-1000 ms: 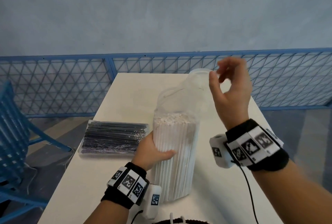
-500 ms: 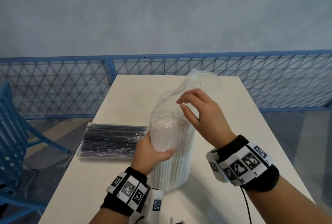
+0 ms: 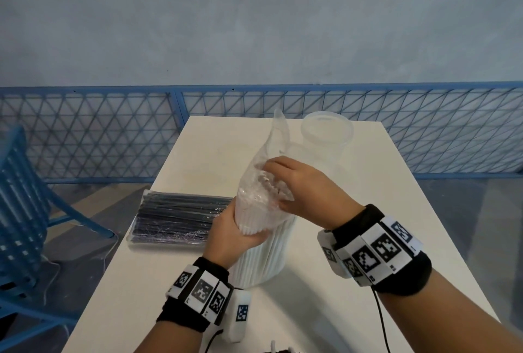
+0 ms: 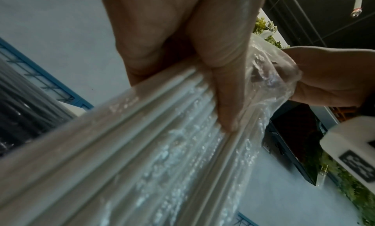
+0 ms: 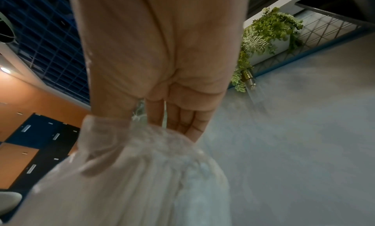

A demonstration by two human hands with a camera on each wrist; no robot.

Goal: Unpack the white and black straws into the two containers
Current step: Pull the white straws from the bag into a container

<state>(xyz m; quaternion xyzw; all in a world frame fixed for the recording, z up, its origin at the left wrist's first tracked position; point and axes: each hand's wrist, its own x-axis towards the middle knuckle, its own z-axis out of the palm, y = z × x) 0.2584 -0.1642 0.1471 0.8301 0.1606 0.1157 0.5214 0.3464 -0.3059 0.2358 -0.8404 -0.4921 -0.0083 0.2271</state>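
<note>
A bundle of white straws [image 3: 263, 253] stands upright on the white table [image 3: 382, 211], still wrapped in a clear plastic bag [image 3: 278, 137] whose loose top sticks up. My left hand [image 3: 240, 228] grips the bundle around its middle; the left wrist view shows the thumb pressed on the straws [image 4: 142, 149]. My right hand [image 3: 294, 185] is at the bag's open mouth, fingers curled over the straw tops and thumb low, with the film [image 5: 131, 173] bunched in its grip. A sealed pack of black straws [image 3: 175, 216] lies flat to the left.
One clear round container [image 3: 327, 137] stands at the back right of the table, behind the bag. A blue chair [image 3: 19, 197] sits off the left edge. A blue mesh fence [image 3: 85, 131] runs behind the table's far edge.
My right hand came down from above the bag to its open mouth and closed on the film at the straw tops. The left hand kept its grip on the bundle.
</note>
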